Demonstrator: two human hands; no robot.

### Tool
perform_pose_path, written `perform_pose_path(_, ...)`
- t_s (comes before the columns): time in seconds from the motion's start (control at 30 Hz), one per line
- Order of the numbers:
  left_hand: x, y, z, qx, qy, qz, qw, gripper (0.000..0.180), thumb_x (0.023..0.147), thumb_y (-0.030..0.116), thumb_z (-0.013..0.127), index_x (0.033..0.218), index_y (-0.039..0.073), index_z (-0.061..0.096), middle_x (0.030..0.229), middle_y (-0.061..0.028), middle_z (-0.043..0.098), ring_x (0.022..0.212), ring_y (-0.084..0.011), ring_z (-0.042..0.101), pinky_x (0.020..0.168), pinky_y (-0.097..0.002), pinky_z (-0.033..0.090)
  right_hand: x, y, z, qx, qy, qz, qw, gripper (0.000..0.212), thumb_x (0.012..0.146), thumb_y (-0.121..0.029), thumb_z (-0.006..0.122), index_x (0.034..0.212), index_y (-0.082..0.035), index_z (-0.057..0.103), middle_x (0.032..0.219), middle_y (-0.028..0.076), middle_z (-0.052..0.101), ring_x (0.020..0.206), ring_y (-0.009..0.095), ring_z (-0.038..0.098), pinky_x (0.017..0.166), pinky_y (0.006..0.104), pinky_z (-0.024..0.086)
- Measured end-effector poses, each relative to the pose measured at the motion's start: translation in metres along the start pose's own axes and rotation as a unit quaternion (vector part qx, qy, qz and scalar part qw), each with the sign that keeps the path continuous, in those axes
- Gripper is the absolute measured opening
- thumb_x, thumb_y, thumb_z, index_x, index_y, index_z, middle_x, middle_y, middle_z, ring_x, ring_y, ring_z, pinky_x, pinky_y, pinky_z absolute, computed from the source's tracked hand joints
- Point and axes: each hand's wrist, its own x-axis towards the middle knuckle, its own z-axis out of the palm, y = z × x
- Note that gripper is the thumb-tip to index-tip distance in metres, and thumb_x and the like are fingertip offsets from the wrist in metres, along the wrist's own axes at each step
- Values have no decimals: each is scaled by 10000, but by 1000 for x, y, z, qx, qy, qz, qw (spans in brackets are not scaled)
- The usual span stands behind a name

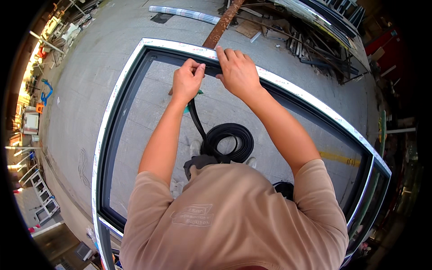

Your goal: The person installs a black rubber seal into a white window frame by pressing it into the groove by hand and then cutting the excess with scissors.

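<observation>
A large dark window frame [288,82], its outer edge under white printed film, stands around my arms. My left hand [186,81] is closed at the frame's inner far edge, thumb and fingertips pinched together. A flat black rubber strip [196,118] rises to this hand from a coil [246,135] on the floor; the part inside the fingers is hidden. My right hand [238,74] grips the far bar just to the right, fingers over the white edge and thumb on the inner side.
A rusty metal beam [221,26] meets the frame's far side. Beyond it lie a film-wrapped bundle [184,13] and a heap of metal profiles [310,49]. Clutter lines the left wall, with a ladder-like metal piece [42,193]. My shoes [195,147] are beside the coil.
</observation>
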Motion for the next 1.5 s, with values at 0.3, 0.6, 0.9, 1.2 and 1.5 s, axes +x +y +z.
perform_pose_path(0.3,1,-4,0,29,23,2,999,231,1058,199,772,999,-16,713,803,-142,800,715,-228,783,669,-364,578,33,-16,15,35,-47,13,998,847,831,-259,920,1552,-2,558,1195,158,733,1115,342,760,942,433,630)
perform_pose_path(0.6,-55,19,24,75,59,19,995,500,987,115,775,1438,-1,591,1182,-236,759,1103,-362,764,974,-493,580,33,-14,18,6,-46,7,999,836,823,-234,913,1550,-7,568,1196,155,730,1093,339,768,904,427,645)
perform_pose_path(0.9,-149,-2,40,-18,17,-154,988,612,1035,141,721,1560,-47,470,1323,-335,699,1199,-517,702,1048,-551,547,30,-7,24,4,8,-35,999,547,962,-111,680,1483,30,597,1106,151,743,969,302,789,821,399,655)
perform_pose_path(1.2,-178,24,-3,81,90,-19,992,576,1175,192,550,1723,65,428,1420,-332,680,1217,-515,685,1043,-524,536,33,-11,14,40,-55,1,998,824,867,-273,918,1563,-15,560,1215,169,733,1113,349,765,931,439,640)
perform_pose_path(1.5,-66,39,-87,223,53,-49,972,418,1141,253,550,1437,11,720,1150,-320,773,1084,-527,726,987,-556,560,34,-18,7,40,-64,17,997,799,909,-342,903,1558,-24,562,1230,172,733,1118,367,758,936,455,630)
